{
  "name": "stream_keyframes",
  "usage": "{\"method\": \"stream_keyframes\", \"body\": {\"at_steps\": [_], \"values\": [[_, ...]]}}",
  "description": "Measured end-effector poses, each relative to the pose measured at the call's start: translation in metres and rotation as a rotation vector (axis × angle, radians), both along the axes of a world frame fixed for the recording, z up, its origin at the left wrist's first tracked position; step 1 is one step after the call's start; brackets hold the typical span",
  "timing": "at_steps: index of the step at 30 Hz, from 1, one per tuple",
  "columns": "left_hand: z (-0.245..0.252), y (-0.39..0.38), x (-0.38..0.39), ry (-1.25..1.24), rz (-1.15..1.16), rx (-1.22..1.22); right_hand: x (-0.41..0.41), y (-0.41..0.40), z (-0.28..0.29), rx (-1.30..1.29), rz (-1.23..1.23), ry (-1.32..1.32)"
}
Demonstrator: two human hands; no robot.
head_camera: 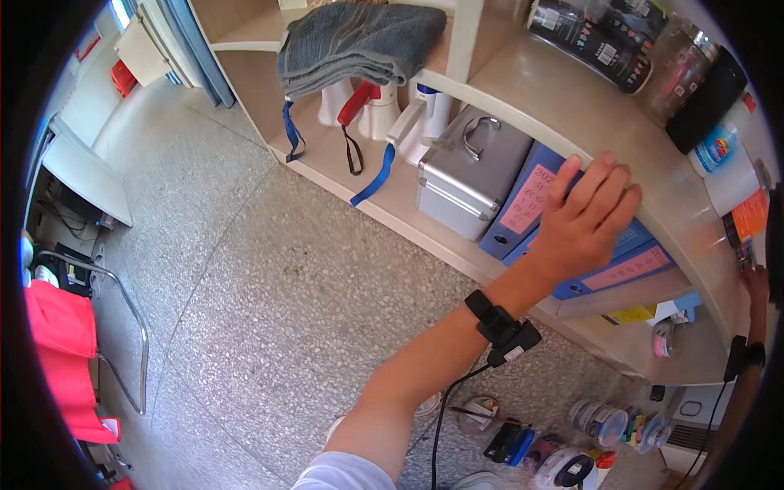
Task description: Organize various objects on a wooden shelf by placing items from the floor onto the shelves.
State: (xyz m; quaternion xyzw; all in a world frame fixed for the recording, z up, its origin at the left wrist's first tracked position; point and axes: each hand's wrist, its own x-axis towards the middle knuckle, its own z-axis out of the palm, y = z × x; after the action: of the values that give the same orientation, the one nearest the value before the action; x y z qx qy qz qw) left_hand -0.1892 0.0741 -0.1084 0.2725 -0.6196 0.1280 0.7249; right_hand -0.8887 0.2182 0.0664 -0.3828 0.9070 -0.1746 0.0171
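My left hand rests with bent, spread fingers against the front edge of the curved wooden shelf. Behind and below it stand blue file binders with pink spine labels bearing writing. My right hand is small at the far right rim, its fingers at a small transparent object on the shelf. Whether they grip it cannot be made out. Close by is an orange and white package. Each wrist wears a black strapped device, with a cable.
A silver metal case, megaphones and a folded grey towel occupy the left shelves. Bottles and canisters line the upper right. Jars and small boxes stand on the speckled floor. A red-draped chair is left.
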Motion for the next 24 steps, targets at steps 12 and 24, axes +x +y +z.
{"method": "stream_keyframes", "body": {"at_steps": [12,24], "values": [[0.005,0.008,0.015,-0.037,-0.057,0.065,0.267,0.078,-0.012,-0.183,0.216,-0.071],[0.042,0.041,0.05,-0.345,-0.053,0.193,0.36,0.1,-0.091,-0.4,0.139,0.715]]}}
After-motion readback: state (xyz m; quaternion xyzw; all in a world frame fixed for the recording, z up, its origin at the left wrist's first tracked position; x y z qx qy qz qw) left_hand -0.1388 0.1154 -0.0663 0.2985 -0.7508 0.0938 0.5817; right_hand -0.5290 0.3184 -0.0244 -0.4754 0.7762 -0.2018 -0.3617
